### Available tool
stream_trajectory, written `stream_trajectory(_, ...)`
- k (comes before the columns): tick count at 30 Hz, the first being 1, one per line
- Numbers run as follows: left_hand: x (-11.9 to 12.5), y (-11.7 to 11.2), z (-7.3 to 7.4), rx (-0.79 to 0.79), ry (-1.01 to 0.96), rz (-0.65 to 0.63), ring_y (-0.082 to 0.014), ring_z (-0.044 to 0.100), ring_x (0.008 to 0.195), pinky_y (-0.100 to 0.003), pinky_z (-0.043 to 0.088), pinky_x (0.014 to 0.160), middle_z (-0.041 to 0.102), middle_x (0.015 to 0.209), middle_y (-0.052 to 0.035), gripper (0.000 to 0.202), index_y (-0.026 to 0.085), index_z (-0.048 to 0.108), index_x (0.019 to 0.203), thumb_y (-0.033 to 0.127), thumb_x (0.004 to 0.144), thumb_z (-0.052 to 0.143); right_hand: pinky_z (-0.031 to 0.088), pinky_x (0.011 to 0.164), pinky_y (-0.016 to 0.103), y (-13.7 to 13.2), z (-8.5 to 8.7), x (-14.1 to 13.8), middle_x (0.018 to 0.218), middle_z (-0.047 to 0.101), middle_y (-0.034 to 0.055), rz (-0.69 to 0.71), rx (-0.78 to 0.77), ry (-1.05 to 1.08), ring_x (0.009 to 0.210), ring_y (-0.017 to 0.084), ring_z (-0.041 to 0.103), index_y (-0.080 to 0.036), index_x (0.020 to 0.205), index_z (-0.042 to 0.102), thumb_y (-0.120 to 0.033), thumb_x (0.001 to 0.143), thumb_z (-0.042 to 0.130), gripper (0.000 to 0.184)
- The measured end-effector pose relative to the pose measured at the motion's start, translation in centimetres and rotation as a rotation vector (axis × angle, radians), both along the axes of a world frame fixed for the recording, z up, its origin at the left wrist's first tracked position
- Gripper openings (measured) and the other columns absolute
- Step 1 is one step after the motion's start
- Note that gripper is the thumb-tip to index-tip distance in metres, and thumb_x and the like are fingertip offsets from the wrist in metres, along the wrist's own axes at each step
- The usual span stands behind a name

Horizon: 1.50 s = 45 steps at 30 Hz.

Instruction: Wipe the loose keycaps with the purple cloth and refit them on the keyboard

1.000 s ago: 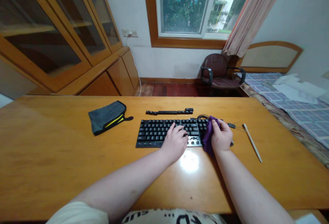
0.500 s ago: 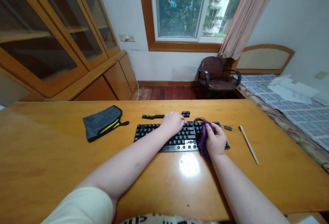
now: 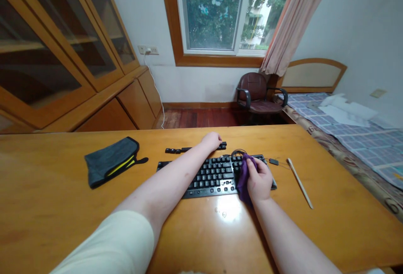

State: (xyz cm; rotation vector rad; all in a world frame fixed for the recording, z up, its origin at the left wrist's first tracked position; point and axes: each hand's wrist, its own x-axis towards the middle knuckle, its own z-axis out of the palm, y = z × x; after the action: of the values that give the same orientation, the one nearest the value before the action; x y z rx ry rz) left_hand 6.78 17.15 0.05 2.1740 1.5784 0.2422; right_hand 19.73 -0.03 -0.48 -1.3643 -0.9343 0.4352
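Note:
A black keyboard [image 3: 217, 172] lies across the table, with bare key posts along its near row. My left hand [image 3: 212, 140] reaches over it to the small group of loose black keycaps [image 3: 223, 144] behind. Its fingers are curled down at these keycaps, and the fingertips are partly hidden. My right hand [image 3: 260, 178] grips a bunched purple cloth [image 3: 243, 181] over the right part of the keyboard. Further loose keycaps [image 3: 172, 151] and a long spacebar [image 3: 186, 149] lie in a line behind the keyboard, partly covered by my left arm.
On the wooden table [image 3: 132, 232], a grey cloth [image 3: 110, 160] with a yellow edge lies folded at left. To the right are a small dark plug-like piece [image 3: 273, 162] on a thin cord and a pale stick [image 3: 299, 183]. Coiled black cable [image 3: 238, 152] sits behind the keyboard.
My left hand has moved from the keyboard's upper keys back to the loose keycaps behind it. My right hand still holds the purple cloth in place. The view has shifted slightly.

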Motion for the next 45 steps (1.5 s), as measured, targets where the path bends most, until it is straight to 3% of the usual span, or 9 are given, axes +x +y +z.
stream_trajectory(7, 0.2, 0.8, -0.7, -0.034, -0.027, 0.042, -0.0176, 0.062, 0.088, -0.025, 0.046, 0.077, 0.069, 0.094, -0.0050, 0.023, 0.021, 0.068, 0.093, 0.027, 0.071, 0.064, 0.045, 0.079, 0.037, 0.1, 0.1, 0.0, 0.084, 0.068, 0.0084, -0.013, -0.008, 0.033, 0.080, 0.021, 0.061, -0.014, 0.084, 0.066, -0.036, 0.073, 0.060, 0.026)
stream_trajectory(17, 1.2, 0.8, -0.5, -0.073, -0.053, 0.080, -0.0237, 0.061, 0.091, -0.031, 0.044, 0.082, 0.069, 0.087, -0.0105, 0.014, 0.016, 0.070, 0.072, 0.028, 0.068, 0.065, 0.045, 0.078, 0.034, 0.1, 0.1, 0.1, 0.083, 0.067, 0.0076, -0.029, 0.000, 0.039, 0.079, 0.020, 0.060, -0.014, 0.084, 0.066, -0.034, 0.073, 0.060, 0.024)
stream_trajectory(22, 1.7, 0.7, -0.3, -0.111, -0.187, 0.141, -0.0237, 0.060, 0.089, -0.033, 0.044, 0.082, 0.069, 0.082, -0.0104, 0.010, 0.014, 0.068, 0.066, 0.024, 0.064, 0.069, 0.044, 0.078, 0.034, 0.1, 0.2, 0.1, 0.083, 0.068, 0.0077, -0.033, -0.003, 0.028, 0.079, 0.020, 0.060, -0.014, 0.084, 0.066, -0.035, 0.073, 0.059, 0.025)
stream_trajectory(26, 1.7, 0.2, 0.9, -0.126, -0.421, 0.181, -0.0219, 0.060, 0.088, -0.032, 0.046, 0.078, 0.067, 0.085, -0.0098, 0.012, 0.014, 0.067, 0.074, 0.023, 0.066, 0.068, 0.044, 0.078, 0.035, 0.3, -0.1, 0.2, 0.084, 0.067, 0.0083, -0.055, 0.002, 0.048, 0.080, 0.020, 0.060, -0.013, 0.087, 0.066, -0.037, 0.074, 0.058, 0.029)
stream_trajectory(29, 1.8, -1.6, 2.2, -0.179, -0.647, 0.183, -0.0165, 0.062, 0.075, -0.028, 0.050, 0.069, 0.067, 0.086, -0.0093, 0.019, 0.014, 0.065, 0.089, 0.025, 0.074, 0.062, 0.044, 0.079, 0.036, 0.5, -0.5, 0.4, 0.085, 0.067, 0.0083, -0.109, 0.018, 0.042, 0.080, 0.020, 0.059, -0.012, 0.090, 0.066, -0.037, 0.075, 0.057, 0.030)
stream_trajectory(33, 2.1, -6.3, 3.2, -0.304, -0.883, 0.172, -0.0110, 0.061, 0.063, -0.024, 0.050, 0.063, 0.068, 0.083, -0.0085, 0.022, 0.012, 0.064, 0.097, 0.023, 0.080, 0.054, 0.043, 0.085, 0.040, 0.2, -0.4, 0.4, 0.092, 0.065, 0.0087, -0.139, 0.136, -0.046, 0.089, 0.021, 0.059, -0.015, 0.095, 0.066, -0.032, 0.081, 0.052, 0.027)
stream_trajectory(38, 2.0, -12.3, 2.5, -0.571, -1.259, 0.178, -0.0114, 0.059, 0.062, -0.023, 0.048, 0.063, 0.067, 0.073, -0.0066, 0.021, 0.010, 0.068, 0.088, 0.017, 0.069, 0.064, 0.041, 0.093, 0.041, -0.9, 0.4, -0.4, 0.118, 0.055, 0.0067, 0.107, 0.285, -0.342, 0.106, 0.023, 0.052, -0.025, 0.096, 0.068, -0.022, 0.076, 0.059, 0.021)
stream_trajectory(41, 1.1, -14.2, 2.2, -0.647, -1.341, 0.145, -0.0104, 0.057, 0.058, -0.024, 0.047, 0.063, 0.065, 0.066, -0.0036, 0.021, 0.010, 0.070, 0.082, 0.017, 0.063, 0.068, 0.045, 0.088, 0.040, -1.2, 0.7, -1.0, 0.106, 0.061, 0.0059, 0.143, 0.274, -0.360, 0.097, 0.021, 0.057, -0.027, 0.094, 0.068, -0.020, 0.077, 0.058, 0.021)
stream_trajectory(45, -0.5, -15.4, 1.9, -0.635, -1.297, 0.166, -0.0119, 0.059, 0.061, -0.028, 0.049, 0.068, 0.067, 0.068, -0.0060, 0.024, 0.009, 0.071, 0.078, 0.024, 0.059, 0.073, 0.049, 0.077, 0.035, -1.0, 0.7, -1.2, 0.084, 0.065, 0.0038, 0.135, 0.252, -0.300, 0.080, 0.018, 0.060, -0.025, 0.089, 0.070, -0.018, 0.077, 0.058, 0.018)
